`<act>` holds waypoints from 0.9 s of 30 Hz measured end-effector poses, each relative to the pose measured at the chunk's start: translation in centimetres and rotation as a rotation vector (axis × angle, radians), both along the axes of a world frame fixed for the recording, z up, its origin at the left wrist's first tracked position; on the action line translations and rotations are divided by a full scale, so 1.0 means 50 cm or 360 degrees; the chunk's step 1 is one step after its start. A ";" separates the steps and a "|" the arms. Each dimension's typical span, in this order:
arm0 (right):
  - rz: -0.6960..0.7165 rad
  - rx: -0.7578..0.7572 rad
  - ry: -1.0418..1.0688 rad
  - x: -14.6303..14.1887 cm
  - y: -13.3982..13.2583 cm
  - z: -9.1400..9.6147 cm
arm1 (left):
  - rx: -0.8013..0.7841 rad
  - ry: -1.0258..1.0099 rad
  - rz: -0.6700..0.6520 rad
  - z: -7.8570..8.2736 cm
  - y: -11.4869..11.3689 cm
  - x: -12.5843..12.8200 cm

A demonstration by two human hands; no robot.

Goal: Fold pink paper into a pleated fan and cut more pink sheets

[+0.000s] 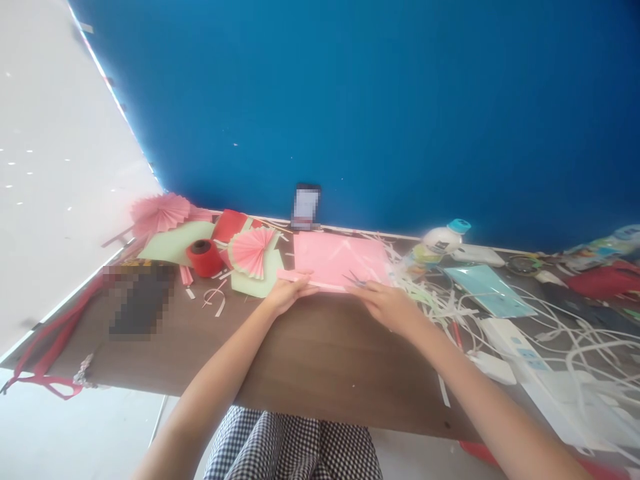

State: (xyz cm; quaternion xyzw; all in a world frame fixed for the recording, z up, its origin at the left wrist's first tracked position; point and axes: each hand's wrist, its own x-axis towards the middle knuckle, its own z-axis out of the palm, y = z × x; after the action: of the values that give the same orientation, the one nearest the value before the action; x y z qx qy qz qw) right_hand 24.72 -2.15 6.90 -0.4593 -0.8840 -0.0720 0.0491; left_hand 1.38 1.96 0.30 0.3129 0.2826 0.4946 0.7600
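A pink sheet of paper [330, 257] lies at the middle of the brown desk, with a narrow pink strip along its front edge. My left hand [289, 293] pinches the left end of that strip at the sheet's front left corner. Small scissors [357, 281] are gripped in my right hand [389, 303] at the front right of the sheet. Their blades stand apart and point left over the paper. Whether the blades touch the paper, I cannot tell. My right fingers partly hide the scissor handles.
Left of the sheet are a red thread spool [205, 259], a pleated pink paper fan [253, 252] and green paper [260, 277]. A phone [306, 207] leans on the blue partition. A bottle [443, 239], paper scraps, white cables and a power strip [520, 353] crowd the right.
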 end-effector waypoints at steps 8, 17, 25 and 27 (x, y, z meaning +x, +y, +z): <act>-0.0011 0.0091 -0.0014 0.009 0.004 -0.033 | -0.0015 -0.0035 -0.0038 -0.012 0.006 -0.004; -0.0008 0.0230 -0.0109 -0.025 0.003 -0.042 | -0.0142 -0.0282 0.0054 -0.016 -0.002 0.023; -0.0031 0.0083 0.0077 -0.044 -0.014 -0.030 | -0.0049 -0.0105 0.0063 -0.007 -0.026 0.045; -0.0143 0.0017 0.0197 -0.048 -0.022 -0.028 | -0.0045 -0.0074 0.0132 -0.005 -0.027 0.045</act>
State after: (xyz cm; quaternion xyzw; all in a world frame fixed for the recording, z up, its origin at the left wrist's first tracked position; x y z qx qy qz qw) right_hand 22.31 -3.23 5.50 -0.5018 -0.8574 -0.0503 0.1028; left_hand 3.63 0.59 0.03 0.2787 0.2845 0.5288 0.7495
